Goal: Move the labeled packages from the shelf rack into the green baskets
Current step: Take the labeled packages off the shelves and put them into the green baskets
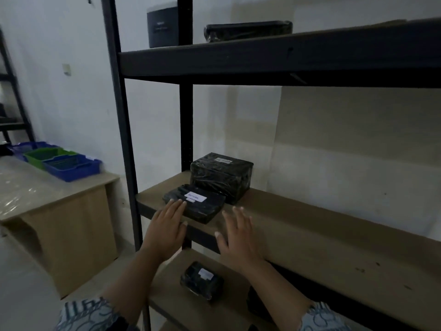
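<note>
A flat black package (200, 206) with a white label lies at the front left of the middle shelf (310, 225). Behind it stands a taller black wrapped package (222, 176) with a small label on top. My left hand (165, 231) is open, its fingertips touching the flat package's left edge. My right hand (238, 237) is open too, hovering over the shelf just right of that package, not touching it. A small black labeled package (202, 280) lies on the lower shelf between my forearms. A green basket (35, 156) sits on the table far left.
Blue baskets (78, 172) flank the green one on the plastic-covered table (31, 194). The top shelf carries a dark box (163, 27) and a long black wrapped package (248, 29). Black uprights (124, 130) frame the rack's left side. Another dark package (256, 304) lies partly hidden beneath my right arm.
</note>
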